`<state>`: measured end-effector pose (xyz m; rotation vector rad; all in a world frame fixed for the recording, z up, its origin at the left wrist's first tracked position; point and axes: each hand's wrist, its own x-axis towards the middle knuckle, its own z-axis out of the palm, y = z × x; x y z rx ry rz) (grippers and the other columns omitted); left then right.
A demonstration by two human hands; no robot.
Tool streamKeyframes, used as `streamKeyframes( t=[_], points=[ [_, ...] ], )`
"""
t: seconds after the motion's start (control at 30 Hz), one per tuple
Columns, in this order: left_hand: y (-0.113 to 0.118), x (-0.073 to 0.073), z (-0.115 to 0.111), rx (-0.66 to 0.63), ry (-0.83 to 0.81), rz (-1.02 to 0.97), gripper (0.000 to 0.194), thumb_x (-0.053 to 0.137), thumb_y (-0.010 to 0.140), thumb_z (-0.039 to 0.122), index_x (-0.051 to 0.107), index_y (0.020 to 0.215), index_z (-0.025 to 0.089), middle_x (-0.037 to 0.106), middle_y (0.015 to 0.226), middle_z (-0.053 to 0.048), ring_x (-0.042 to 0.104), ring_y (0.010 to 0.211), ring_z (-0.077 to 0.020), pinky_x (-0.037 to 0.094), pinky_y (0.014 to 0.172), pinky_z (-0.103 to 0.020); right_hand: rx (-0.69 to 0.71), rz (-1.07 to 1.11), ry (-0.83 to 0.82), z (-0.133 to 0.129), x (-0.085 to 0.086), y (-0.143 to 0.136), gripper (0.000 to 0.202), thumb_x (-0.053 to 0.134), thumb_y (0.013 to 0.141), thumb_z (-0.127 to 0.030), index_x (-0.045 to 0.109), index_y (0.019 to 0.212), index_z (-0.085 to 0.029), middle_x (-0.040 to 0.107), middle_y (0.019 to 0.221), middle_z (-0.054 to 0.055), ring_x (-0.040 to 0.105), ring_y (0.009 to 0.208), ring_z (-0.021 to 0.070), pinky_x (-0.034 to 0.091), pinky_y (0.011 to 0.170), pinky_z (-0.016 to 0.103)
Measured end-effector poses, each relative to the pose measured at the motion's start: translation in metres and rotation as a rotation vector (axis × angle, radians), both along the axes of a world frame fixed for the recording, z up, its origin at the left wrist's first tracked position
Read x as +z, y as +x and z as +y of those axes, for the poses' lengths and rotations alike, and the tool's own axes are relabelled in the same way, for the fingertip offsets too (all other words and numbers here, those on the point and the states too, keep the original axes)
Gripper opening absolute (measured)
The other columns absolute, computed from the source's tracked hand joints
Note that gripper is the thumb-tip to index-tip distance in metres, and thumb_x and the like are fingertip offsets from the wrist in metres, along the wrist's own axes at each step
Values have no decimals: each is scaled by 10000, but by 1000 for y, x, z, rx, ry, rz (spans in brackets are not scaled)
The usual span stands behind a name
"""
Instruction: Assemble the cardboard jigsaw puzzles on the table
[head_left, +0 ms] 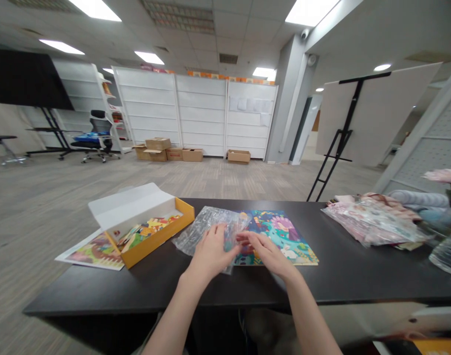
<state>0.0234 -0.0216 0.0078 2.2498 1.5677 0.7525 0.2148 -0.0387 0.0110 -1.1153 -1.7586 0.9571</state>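
A crumpled clear plastic bag (206, 224) lies on the black table, overlapping the left side of a colourful illustrated board (284, 231). My left hand (214, 250) rests on the bag with its fingers apart. Just to the right, my right hand (265, 251) is over the board near the bag's edge, its fingers bent toward the left; whether they pinch the plastic cannot be made out. Left of the bag stands an open yellow box (155, 242) with a white lid, holding illustrated pieces. A printed sheet (95, 252) lies partly beneath the box.
At the right of the black table (343, 281) are plastic-wrapped pink fabrics (373, 219) and a glass vase (447, 254) with a pink flower. Beyond the table stand an easel (343, 133), cardboard boxes (156, 150) and an office chair (98, 135).
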Motion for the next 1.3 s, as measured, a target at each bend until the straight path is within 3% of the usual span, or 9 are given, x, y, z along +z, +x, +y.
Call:
streamKeyframes(
  t=[0.1,0.23,0.33,0.47,0.8,1.07,1.2,1.3],
  points=[
    [-5,2,-1,29,-40,113,431,577,874,268,561,1297,188,660,1228,-151,641,1136,-295,488,915,-364,-182,-184,35,-4,-2,33,461,445,958,-551,743,1073,-218,771,1014,81,720,899,231,579,783,344],
    [-5,12,-4,79,-51,145,235,453,941,241,651,1064,206,728,1022,-103,701,916,-262,472,760,-330,-695,-609,-34,-14,-16,105,318,618,809,-491,750,889,-213,761,840,92,708,751,278,532,671,365],
    [0,17,-4,97,-18,91,214,458,936,223,662,999,214,731,903,-79,698,827,-242,438,697,-308,-814,-730,-108,-22,-28,147,386,670,754,-569,744,841,-201,757,837,125,723,784,305,516,662,360],
    [12,13,3,72,2,-74,154,513,901,210,660,945,207,711,797,-45,669,744,-202,419,677,-287,-826,-782,-146,-29,-33,162,468,701,700,-650,739,821,-199,755,861,146,729,794,318,511,653,360],
    [44,-9,12,-36,-21,-233,145,562,923,308,669,886,216,699,748,-18,667,705,-175,430,654,-255,-829,-713,-277,-32,-21,155,410,748,692,-515,728,924,-178,775,998,136,723,955,313,495,733,325],
    [46,-19,15,-95,-100,-416,122,580,857,254,675,918,208,709,717,-5,686,654,-171,472,633,-258,-890,-464,-110,-34,-24,167,286,710,675,-477,690,767,-207,733,739,67,674,674,225,455,618,303],
    [52,-15,8,-106,-95,-453,114,577,857,275,665,885,208,711,716,-4,690,655,-169,473,645,-262,-703,-69,-26,-31,-9,140,408,706,699,-599,642,735,-198,666,671,39,598,570,173,447,539,280],
    [58,-13,4,-90,-70,-466,115,588,851,289,668,861,208,686,674,7,662,611,-158,453,615,-255,-535,148,-74,-28,1,108,470,736,714,-646,614,747,-193,597,580,-6,540,505,135,449,512,259]
  ],
)
